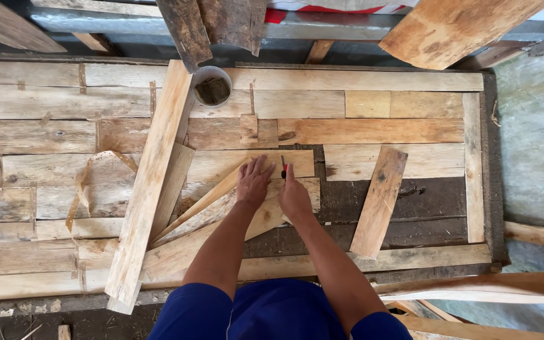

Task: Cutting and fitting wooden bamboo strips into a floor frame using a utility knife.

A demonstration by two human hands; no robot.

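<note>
My left hand [254, 182] lies flat, fingers spread, on a pale wooden plank [215, 211] in the middle of a large panel of joined boards [347, 82]. My right hand [293, 196] rests beside it on the same plank and pinches a small red and black pencil [283, 167], its tip against the wood. Several loose slats fan out under and to the left of my hands.
A long pale board [149, 182] lies diagonally across the panel's left half. A shorter plank [379, 201] lies slanted at the right. A small round container [211, 86] stands near the top. A curled strap [86, 182] lies at left. Rough planks lean beyond the top edge.
</note>
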